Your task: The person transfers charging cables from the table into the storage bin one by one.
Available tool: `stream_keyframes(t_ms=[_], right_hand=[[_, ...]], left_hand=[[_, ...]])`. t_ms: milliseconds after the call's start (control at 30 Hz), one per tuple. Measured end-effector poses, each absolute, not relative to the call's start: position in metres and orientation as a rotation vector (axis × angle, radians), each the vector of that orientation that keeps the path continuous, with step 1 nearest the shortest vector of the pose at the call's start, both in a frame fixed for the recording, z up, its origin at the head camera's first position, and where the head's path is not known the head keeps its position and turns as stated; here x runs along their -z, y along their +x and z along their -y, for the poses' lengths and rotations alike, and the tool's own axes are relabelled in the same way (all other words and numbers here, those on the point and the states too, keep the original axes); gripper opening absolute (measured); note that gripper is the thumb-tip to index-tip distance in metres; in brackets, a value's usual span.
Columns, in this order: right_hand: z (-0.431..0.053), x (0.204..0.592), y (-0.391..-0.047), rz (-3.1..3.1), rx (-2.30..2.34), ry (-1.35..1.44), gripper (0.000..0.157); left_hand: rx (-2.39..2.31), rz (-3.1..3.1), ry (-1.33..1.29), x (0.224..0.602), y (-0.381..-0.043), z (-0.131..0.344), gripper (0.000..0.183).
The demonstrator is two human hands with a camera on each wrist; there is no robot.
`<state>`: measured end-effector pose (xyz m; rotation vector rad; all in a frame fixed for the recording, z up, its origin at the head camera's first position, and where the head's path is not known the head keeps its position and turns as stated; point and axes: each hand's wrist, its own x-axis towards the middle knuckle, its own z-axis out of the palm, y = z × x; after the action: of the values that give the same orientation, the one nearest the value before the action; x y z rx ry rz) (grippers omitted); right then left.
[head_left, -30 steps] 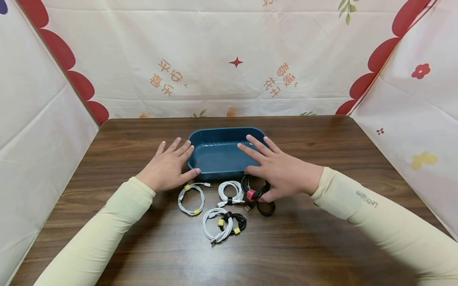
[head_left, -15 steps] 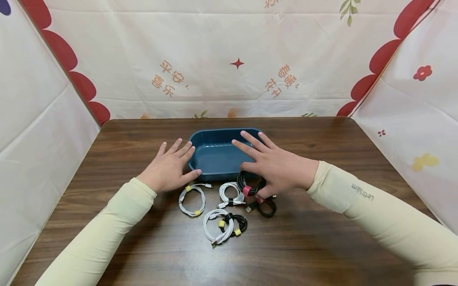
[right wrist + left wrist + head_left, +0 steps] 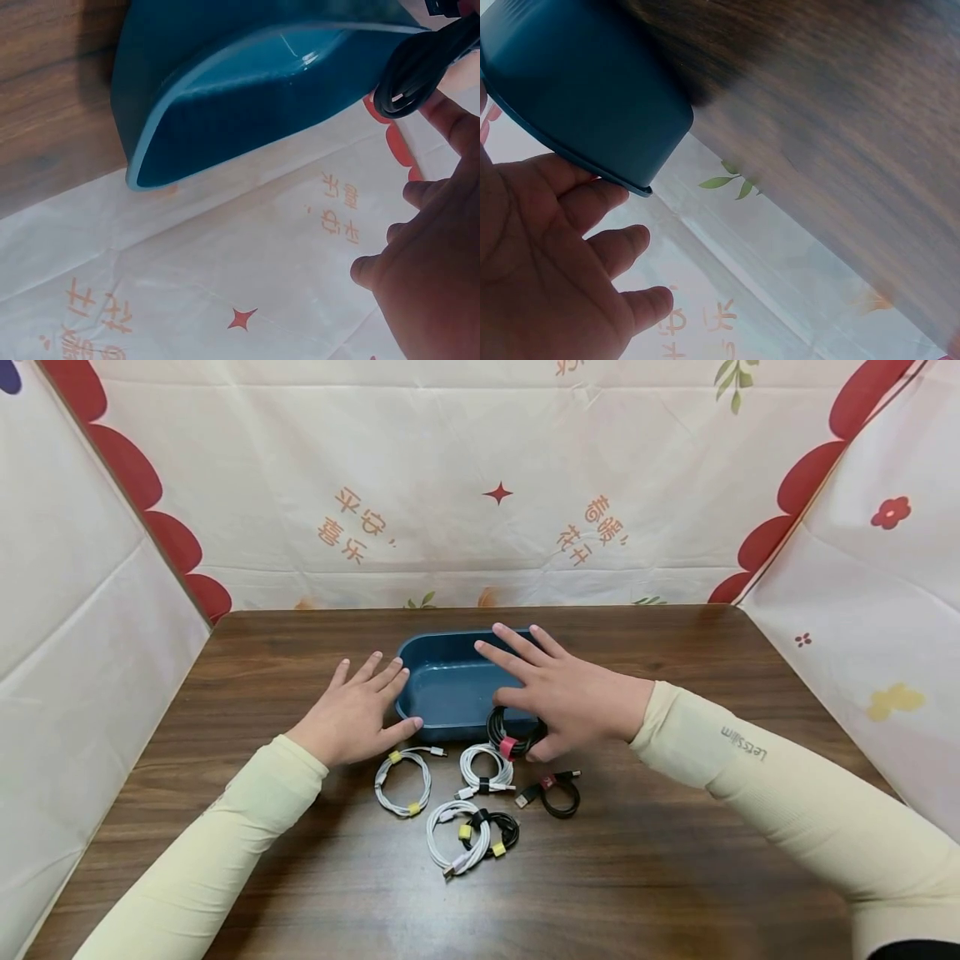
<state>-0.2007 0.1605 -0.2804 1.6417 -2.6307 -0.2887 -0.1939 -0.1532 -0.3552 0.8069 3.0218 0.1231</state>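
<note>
In the head view, a coiled black cable (image 3: pixel 495 727) with a red strap hangs from my right hand (image 3: pixel 566 697), pinched between thumb and index finger. The other right fingers spread out over the blue bin (image 3: pixel 450 693). The coil is at the bin's front rim, and the right wrist view shows the same black cable (image 3: pixel 412 79) beside that rim. My left hand (image 3: pixel 352 714) lies at the bin's left end with fingers straight. In the left wrist view, fingers of the left hand (image 3: pixel 555 255) touch the outside of the bin (image 3: pixel 585 97) near its rim.
Before the bin lie several coiled cables: a white one with yellow ties (image 3: pixel 378 789), a white one with a black tie (image 3: pixel 468 768), a small black one (image 3: pixel 562 814), and a white coil (image 3: pixel 431 839) overlapping a black one (image 3: pixel 513 839). Printed cloth walls (image 3: pixel 480 435) surround the wooden table (image 3: pixel 637 877).
My right hand has moved left and forward with the black cable, bringing it from beside the bin's front right to the front rim. The small black cable is now uncovered. The left hand stays put.
</note>
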Motion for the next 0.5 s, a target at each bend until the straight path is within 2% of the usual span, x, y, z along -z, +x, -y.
stream_keyframes(t_ms=[500], right_hand=[[-0.145, 0.275, -0.231, 2.664, 0.361, 1.626, 0.065]], left_hand=[[-0.135, -3.021, 0.796, 0.356, -0.195, 0.154, 0.086]])
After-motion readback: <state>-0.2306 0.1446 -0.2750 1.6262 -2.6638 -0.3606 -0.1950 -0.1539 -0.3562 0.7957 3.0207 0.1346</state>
